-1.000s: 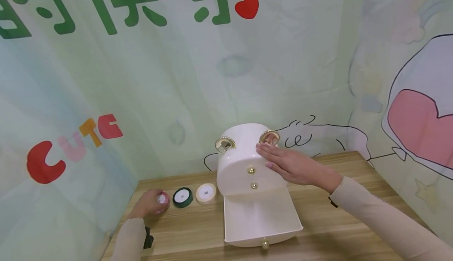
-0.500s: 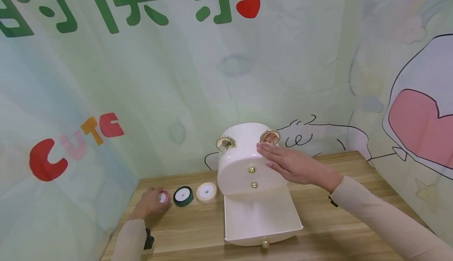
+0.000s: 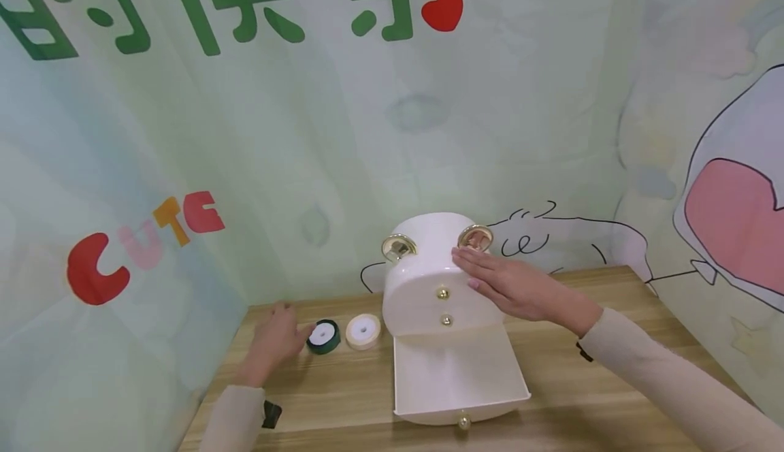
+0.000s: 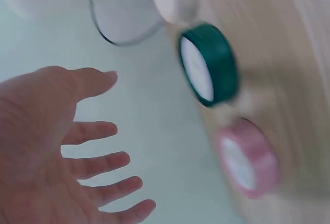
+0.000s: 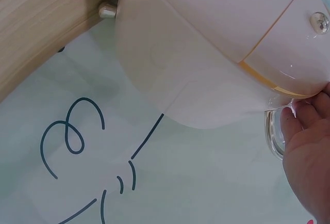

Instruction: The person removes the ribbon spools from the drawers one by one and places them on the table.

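My left hand [image 3: 278, 340], fingers spread and holding nothing, hovers over the left part of the table. In the left wrist view a pink ribbon roll [image 4: 250, 159] lies apart from these fingers; the hand hides it in the head view. Beside it are a dark green ribbon roll [image 3: 323, 336] and a cream ribbon roll [image 3: 363, 331]. My right hand [image 3: 517, 288] rests with straight fingers on the upper right of a white rounded drawer box [image 3: 416, 302], just below one gold-rimmed ear [image 3: 476, 237]. The box's bottom drawer [image 3: 459, 374] is pulled out toward me.
A wooden table [image 3: 343, 397] carries everything. Behind and at both sides hangs a printed cloth backdrop [image 3: 343, 132], close to the table's back edge. The drawer's gold knob [image 3: 464, 422] sticks out at the front.
My left hand has let go of the pink ribbon roll and risen slightly to the right, its fingers now spread. The right hand stays on the box. The head view has shifted slightly.
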`<state>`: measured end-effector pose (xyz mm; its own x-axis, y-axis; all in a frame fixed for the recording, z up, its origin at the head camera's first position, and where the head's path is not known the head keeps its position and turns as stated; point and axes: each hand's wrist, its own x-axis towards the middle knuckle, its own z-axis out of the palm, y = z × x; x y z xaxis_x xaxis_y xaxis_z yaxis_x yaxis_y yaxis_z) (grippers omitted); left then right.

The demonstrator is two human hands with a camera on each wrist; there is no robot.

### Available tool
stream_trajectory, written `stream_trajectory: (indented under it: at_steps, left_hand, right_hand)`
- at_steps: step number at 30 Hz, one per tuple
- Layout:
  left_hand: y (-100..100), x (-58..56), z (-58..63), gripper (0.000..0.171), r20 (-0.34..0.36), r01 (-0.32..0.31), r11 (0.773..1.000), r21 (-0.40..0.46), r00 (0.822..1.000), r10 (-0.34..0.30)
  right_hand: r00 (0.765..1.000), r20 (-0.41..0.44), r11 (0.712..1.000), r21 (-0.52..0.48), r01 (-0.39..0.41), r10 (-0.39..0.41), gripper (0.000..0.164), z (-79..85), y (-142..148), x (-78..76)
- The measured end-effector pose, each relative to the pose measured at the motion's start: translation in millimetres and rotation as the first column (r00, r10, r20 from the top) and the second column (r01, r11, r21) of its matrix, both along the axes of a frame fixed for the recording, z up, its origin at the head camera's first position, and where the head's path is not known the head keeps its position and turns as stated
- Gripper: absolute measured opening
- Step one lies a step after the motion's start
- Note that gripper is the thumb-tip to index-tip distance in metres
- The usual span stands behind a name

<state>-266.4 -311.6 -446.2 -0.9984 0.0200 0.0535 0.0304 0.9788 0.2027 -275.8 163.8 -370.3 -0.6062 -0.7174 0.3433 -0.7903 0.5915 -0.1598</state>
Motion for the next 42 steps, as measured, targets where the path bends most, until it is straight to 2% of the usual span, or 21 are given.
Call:
stream_trajectory:
  at_steps: [3, 8, 13, 17, 20, 24, 26, 28, 32, 34, 36, 40, 42]
  left_hand:
    - [16.1, 9.7, 12.1, 0.055, -0.099, 0.064, 0.996, -0.067, 0.993, -0.071]
    - [42.7, 25.8, 25.3, 0.046, -0.247, 0.152, 0.975, -0.161, 0.950, -0.189]
    - [70.9, 40.4, 27.0, 0.039, -0.322, 0.226, 0.965, -0.131, 0.911, -0.257]
    - [94.8, 51.6, 26.7, 0.031, -0.375, 0.296, 0.947, -0.125, 0.869, -0.321]
    - [111.3, 61.0, 24.5, 0.025, -0.427, 0.356, 0.921, -0.161, 0.816, -0.390]
    - [129.5, 74.4, 18.2, 0.022, -0.491, 0.427, 0.874, -0.232, 0.724, -0.484]
    - [137.4, 80.3, 15.7, 0.022, -0.507, 0.450, 0.853, -0.264, 0.688, -0.519]
    - [144.3, 85.6, 14.3, 0.021, -0.511, 0.465, 0.839, -0.283, 0.667, -0.542]
    - [156.0, 95.1, 13.7, 0.020, -0.499, 0.485, 0.820, -0.303, 0.652, -0.570]
    - [161.3, 99.9, 11.9, 0.021, -0.504, 0.497, 0.805, -0.323, 0.630, -0.591]
    - [167.2, 104.2, 9.0, 0.023, -0.520, 0.514, 0.780, -0.356, 0.585, -0.622]
    - [179.9, 109.5, -0.4, 0.024, -0.542, 0.531, 0.715, -0.454, 0.472, -0.695]
    - [185.9, 110.9, -4.4, 0.022, -0.537, 0.538, 0.680, -0.499, 0.423, -0.729]
  right_hand:
    - [1.000, -0.010, 1.000, 0.003, -0.003, 0.003, 0.053, 0.2, -0.2, -0.8]
    - [1.000, 0.001, 1.000, -0.003, 0.003, -0.003, 0.053, -0.8, -0.4, -0.8]
    - [1.000, 0.001, 1.000, 0.003, 0.013, -0.013, 0.054, -5.8, 1.1, -0.5]
    - [1.000, -0.010, 1.000, 0.004, 0.011, -0.011, 0.054, -6.9, 1.4, -0.8]
    - [1.000, -0.018, 1.000, -0.003, 0.003, -0.003, 0.054, -5.7, 0.9, -0.9]
    - [1.000, -0.015, 1.000, -0.001, -0.003, 0.003, 0.054, -4.9, 0.1, -0.6]
    - [1.000, -0.013, 1.000, -0.001, -0.003, 0.003, 0.054, -4.6, -0.2, -0.3]
    - [1.000, -0.017, 1.000, -0.004, -0.005, 0.005, 0.054, -4.2, -0.4, -0.4]
    - [0.999, -0.043, 1.000, -0.013, -0.017, 0.017, 0.054, -3.7, -2.2, -2.8]
    - [0.998, -0.050, 1.000, -0.016, -0.024, 0.023, 0.054, -3.8, -3.1, -3.9]
    - [0.998, -0.050, 1.000, -0.015, -0.024, 0.023, 0.054, -3.5, -3.7, -4.1]
    - [0.999, -0.036, 1.000, -0.013, -0.016, 0.016, 0.053, -2.4, -2.7, -2.3]
    - [1.000, -0.029, 1.000, -0.014, -0.010, 0.010, 0.053, -1.2, -2.0, -1.2]
